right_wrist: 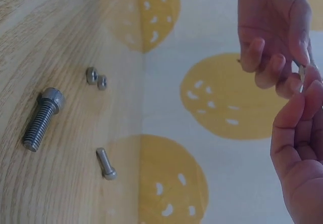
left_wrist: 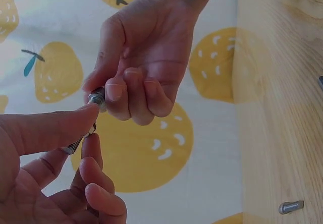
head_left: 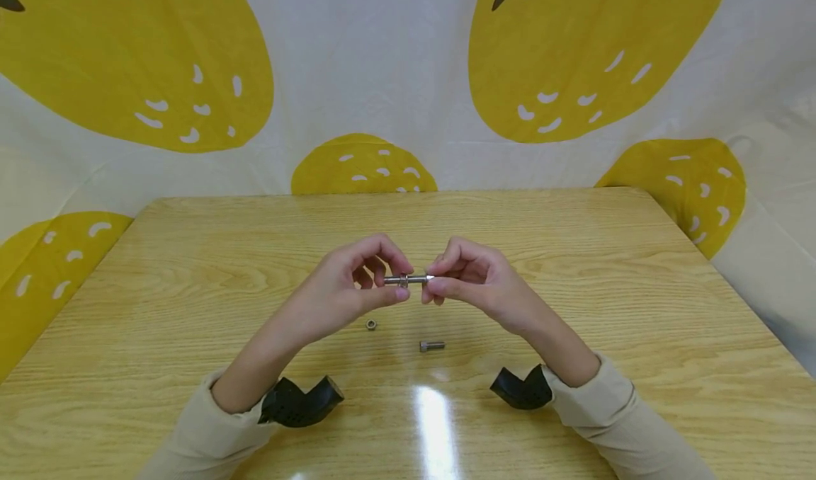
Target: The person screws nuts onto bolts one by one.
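Note:
A shiny metal bolt (head_left: 417, 280) lies level between the two hands, above the table, with a nut (head_left: 404, 280) around the middle of its threaded shank. My left hand (head_left: 347, 282) pinches the nut between thumb and index finger, and the thread's free end sticks out on the left. Over on the right, my right hand (head_left: 478, 278) holds the bolt's head end with thumb and fingers, which largely cover it. Seen from the left wrist, the bolt's threads (left_wrist: 74, 146) show below the left thumb.
A loose nut (head_left: 372, 324) and a thick socket-head bolt (head_left: 432, 346) lie on the wooden table (head_left: 191, 310) below the hands. The right wrist view also shows a second nut (right_wrist: 102, 82) and a smaller bolt (right_wrist: 106, 163). A lemon-print cloth (head_left: 370, 55) hangs behind the table.

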`<state>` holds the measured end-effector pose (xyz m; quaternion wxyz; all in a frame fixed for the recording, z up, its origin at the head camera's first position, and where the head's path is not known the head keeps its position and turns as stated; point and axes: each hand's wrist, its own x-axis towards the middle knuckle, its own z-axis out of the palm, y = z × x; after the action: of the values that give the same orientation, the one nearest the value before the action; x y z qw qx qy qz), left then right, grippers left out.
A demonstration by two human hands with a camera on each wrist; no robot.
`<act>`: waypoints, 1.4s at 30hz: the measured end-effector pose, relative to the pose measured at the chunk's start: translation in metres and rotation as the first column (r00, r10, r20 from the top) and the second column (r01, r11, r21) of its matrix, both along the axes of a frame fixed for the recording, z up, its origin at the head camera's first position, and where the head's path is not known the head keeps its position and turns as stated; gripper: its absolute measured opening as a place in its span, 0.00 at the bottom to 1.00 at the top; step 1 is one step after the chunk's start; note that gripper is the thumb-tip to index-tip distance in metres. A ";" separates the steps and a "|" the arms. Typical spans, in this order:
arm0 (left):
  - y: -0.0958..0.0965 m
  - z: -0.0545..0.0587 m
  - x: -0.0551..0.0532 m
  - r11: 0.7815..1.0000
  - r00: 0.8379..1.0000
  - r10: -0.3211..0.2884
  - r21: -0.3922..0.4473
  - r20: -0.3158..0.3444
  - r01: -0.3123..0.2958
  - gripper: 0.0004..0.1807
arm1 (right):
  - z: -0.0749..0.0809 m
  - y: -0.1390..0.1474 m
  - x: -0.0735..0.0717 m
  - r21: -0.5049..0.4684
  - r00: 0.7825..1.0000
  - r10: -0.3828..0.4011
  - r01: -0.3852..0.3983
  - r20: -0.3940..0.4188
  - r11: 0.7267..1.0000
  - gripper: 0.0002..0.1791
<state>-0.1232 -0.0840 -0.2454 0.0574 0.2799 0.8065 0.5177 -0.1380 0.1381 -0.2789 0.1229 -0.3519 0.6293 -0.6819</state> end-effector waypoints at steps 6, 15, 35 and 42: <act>0.000 0.000 -0.002 1.000 1.000 0.005 -0.010 0.015 -0.005 0.17 | -0.001 -0.001 -0.001 -0.013 1.000 0.004 -0.004 -0.020 1.000 0.03; 0.001 0.001 -0.002 1.000 0.993 0.001 -0.021 0.120 0.002 0.08 | 0.000 -0.001 0.000 -0.012 1.000 -0.006 0.005 -0.030 1.000 0.03; 0.002 0.001 -0.001 0.987 0.995 0.037 -0.157 0.093 -0.022 0.11 | -0.001 -0.002 0.000 -0.046 0.999 -0.008 0.007 -0.034 0.999 0.04; 0.000 0.003 -0.001 0.995 0.999 0.013 -0.096 0.052 -0.008 0.11 | -0.003 -0.003 -0.002 -0.065 0.998 -0.003 -0.001 -0.060 0.998 0.05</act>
<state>-0.1241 -0.0840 -0.2428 0.0893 0.2589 0.8299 0.4860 -0.1399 0.1356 -0.2816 0.0922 -0.3759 0.6103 -0.6912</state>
